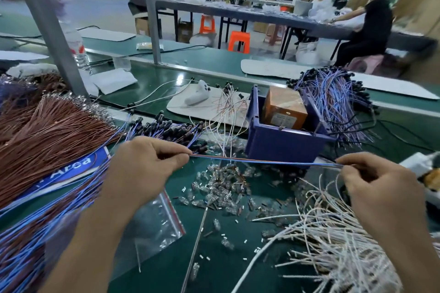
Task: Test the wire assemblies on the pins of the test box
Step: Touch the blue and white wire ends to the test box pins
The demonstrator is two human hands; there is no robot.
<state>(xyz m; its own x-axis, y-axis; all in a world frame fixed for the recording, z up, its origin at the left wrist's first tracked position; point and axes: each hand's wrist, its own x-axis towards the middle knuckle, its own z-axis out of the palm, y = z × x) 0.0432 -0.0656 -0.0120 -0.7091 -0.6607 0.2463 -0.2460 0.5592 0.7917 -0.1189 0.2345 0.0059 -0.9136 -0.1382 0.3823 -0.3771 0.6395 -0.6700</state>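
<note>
Blue-brown wire assembly [262,161] pinched at left end by left hand [142,169], at right end by right hand [381,188]; drawn straight, near side of blue bin [283,145].

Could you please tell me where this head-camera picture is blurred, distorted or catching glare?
Head view: the wire assembly stretched between the left hand and right hand is fairly sharp; the blue wires at the lower left and the seated people smear; the grey posts lean from wide-angle distortion; a soft glare patch sits on the green belt.
</note>
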